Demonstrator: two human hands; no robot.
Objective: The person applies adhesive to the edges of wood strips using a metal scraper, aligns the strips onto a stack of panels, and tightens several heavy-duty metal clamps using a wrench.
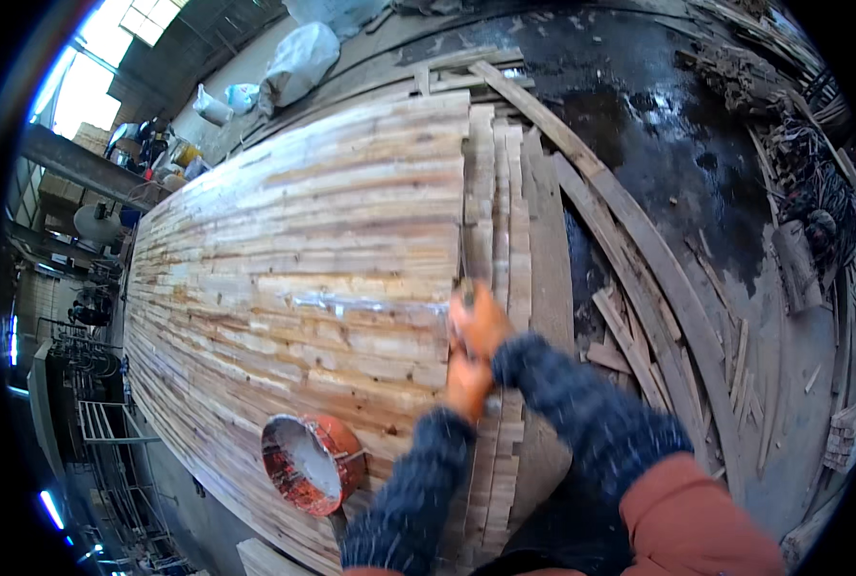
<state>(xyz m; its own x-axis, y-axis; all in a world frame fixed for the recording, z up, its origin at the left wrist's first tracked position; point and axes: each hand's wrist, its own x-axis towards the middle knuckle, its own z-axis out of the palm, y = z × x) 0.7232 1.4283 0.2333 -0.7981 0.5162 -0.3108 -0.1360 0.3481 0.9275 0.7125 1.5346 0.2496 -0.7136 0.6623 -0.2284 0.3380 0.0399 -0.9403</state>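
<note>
Evidently, we are holding right hand [483,322] and left hand [467,382] together at the panel's [341,226] right end, grain running leftward, grasp unclear.

Concrete floor [800,336] strewn with scrap wood [795,267]
A bulging white plastic sack [302,63] lies at the far side; long loose boards [596,173] lie at right beside a dark puddle [653,106].

A stack of wooden panels [293,230] supported a red bucket [341,463], which rested left of the fingers [460,324] and nearer the body. A whitish streak [351,304] lay left of the fingers. Rightward, the floor [639,120] carried loose planks [581,154].
</note>
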